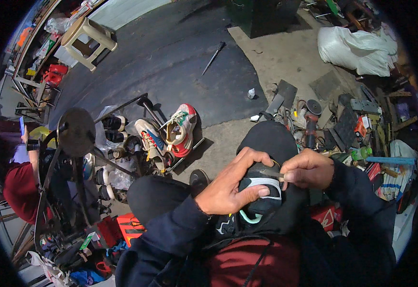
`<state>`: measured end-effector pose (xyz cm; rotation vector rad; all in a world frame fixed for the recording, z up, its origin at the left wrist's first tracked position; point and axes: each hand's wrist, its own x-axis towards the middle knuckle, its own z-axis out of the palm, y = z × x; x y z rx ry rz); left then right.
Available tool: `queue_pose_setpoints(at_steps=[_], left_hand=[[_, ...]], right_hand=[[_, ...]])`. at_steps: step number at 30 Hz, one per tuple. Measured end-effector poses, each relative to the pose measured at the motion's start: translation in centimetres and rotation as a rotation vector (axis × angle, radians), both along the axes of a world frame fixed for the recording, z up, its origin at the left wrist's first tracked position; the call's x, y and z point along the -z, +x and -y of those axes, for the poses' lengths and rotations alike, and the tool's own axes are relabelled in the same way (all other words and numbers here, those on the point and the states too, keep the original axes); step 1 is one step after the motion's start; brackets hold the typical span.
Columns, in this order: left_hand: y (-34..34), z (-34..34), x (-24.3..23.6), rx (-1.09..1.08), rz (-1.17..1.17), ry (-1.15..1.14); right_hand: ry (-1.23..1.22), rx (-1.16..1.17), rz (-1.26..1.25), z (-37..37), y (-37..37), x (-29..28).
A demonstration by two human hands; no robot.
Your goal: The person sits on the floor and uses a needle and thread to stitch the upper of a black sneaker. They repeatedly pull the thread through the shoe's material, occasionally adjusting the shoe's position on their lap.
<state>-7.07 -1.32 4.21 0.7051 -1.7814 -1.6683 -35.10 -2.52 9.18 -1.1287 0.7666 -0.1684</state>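
A dark shoe (261,203) with a white band and a pale mint-green loop rests against my lap, its sole side partly up. My left hand (235,184) grips it from the left, fingers over the far end and thumb pressed on the white band. At the shoe's right edge, my right hand (309,170) is closed in a pinch around a thin, brownish tool (282,177). Its tip meets the shoe near the sole seam; most of the tool is hidden by fingers, so its exact kind is unclear.
Red-and-white sneakers (180,129) and other shoes stand left of my knee, beside a round-topped metal stand (76,131). Another person in maroon (24,191) sits far left. Tools, an angle grinder (312,117) and scraps crowd the right; a stool (89,40) stands behind.
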Motion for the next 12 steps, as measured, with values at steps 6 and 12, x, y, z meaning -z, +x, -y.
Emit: queue_pose_setpoints(at_steps=[6,12], left_hand=[[-0.6,0.3,-0.3,-0.013,0.008,0.025],[-0.9,0.1,-0.7,-0.011,0.025,0.029]], right_hand=[[-0.836,-0.082,-0.36,-1.4,0.1,-2.2],[-1.093,-0.261,-0.682,-3.5,1.8,-4.1]])
